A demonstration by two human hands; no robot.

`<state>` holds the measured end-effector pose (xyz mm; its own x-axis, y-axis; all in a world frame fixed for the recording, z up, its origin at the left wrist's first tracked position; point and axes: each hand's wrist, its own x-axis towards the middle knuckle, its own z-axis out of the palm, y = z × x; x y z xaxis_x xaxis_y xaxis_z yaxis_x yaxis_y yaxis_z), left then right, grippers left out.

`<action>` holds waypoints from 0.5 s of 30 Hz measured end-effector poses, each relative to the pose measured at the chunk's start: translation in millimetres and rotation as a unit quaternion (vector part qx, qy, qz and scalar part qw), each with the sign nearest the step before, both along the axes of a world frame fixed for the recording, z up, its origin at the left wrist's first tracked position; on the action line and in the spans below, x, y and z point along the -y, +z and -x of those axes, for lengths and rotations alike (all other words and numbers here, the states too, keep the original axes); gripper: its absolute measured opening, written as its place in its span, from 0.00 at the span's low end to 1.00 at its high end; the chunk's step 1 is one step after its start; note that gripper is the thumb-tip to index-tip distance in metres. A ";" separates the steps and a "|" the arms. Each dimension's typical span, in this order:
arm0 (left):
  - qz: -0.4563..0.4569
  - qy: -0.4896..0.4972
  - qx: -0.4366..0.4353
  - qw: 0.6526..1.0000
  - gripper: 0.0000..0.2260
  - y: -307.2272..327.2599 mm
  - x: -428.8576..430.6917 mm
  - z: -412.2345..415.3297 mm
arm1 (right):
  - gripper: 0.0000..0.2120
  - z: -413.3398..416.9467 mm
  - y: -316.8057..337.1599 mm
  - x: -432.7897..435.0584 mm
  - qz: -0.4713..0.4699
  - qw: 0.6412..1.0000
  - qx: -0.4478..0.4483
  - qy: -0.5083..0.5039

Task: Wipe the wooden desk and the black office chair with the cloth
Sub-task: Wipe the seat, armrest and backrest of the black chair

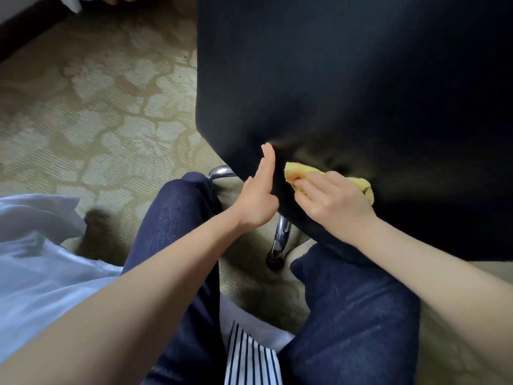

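The black office chair [361,79] fills the upper right of the view, its fabric surface facing me. My right hand [330,201] lies on the yellow cloth [301,172], fingers spread, pressing it against the lower part of the chair. My left hand [259,195] has its fingers straight and flat against the chair's left edge, steadying it. The wooden desk is out of view.
Chrome chair legs [280,240] run down to the patterned carpet [97,112] between my knees in dark jeans [355,315]. White bedding [36,245] lies at the left. A dark furniture edge [25,26] crosses the top left corner.
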<state>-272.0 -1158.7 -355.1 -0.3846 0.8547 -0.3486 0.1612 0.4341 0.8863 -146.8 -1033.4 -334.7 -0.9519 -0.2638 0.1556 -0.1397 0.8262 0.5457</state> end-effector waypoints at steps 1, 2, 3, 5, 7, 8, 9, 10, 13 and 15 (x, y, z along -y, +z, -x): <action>0.005 -0.005 0.004 1.000 0.42 -2.7 -0.2 0.6 | 0.10 0.0 -14.4 -0.8 -0.001 1.000 0.024 -0.005; 0.003 -0.011 0.001 1.000 0.42 -3.8 -0.1 0.9 | 0.08 -1.7 -24.6 -1.0 -0.002 0.999 0.052 -0.007; -0.001 -0.018 -0.004 1.000 0.43 -5.2 0.1 1.4 | 0.06 -2.7 -35.2 -0.9 -0.002 0.997 0.080 -0.006; -0.015 -0.025 -0.007 1.000 0.43 -8.9 -0.8 3.3 | 0.03 -3.2 -53.4 -1.0 -0.007 0.988 0.152 -0.007; -0.031 -0.021 0.008 0.999 0.43 -10.1 -3.2 2.9 | 0.07 -3.1 -65.0 -0.1 -0.011 0.973 0.231 -0.015; -0.037 -0.014 0.019 0.999 0.43 -11.4 -3.9 3.4 | 0.09 -1.9 -70.5 0.1 -0.019 0.963 0.267 -0.021; -0.042 -0.009 0.026 0.999 0.43 -12.1 -4.7 3.3 | 0.10 -0.8 -72.9 0.5 -0.027 0.954 0.298 -0.027; -0.043 -0.006 0.029 0.999 0.43 -13.2 -4.8 3.4 | 0.10 0.0 -73.1 1.0 -0.028 0.947 0.320 -0.028; -0.041 -0.007 0.019 0.999 0.43 -13.3 -3.1 3.6 | 0.08 -3.0 -67.7 3.0 -0.054 0.930 0.362 -0.036; -0.028 -0.009 0.015 0.999 0.44 -11.8 -0.1 5.5 | 0.08 -13.3 -67.1 3.6 -0.055 0.909 0.411 -0.037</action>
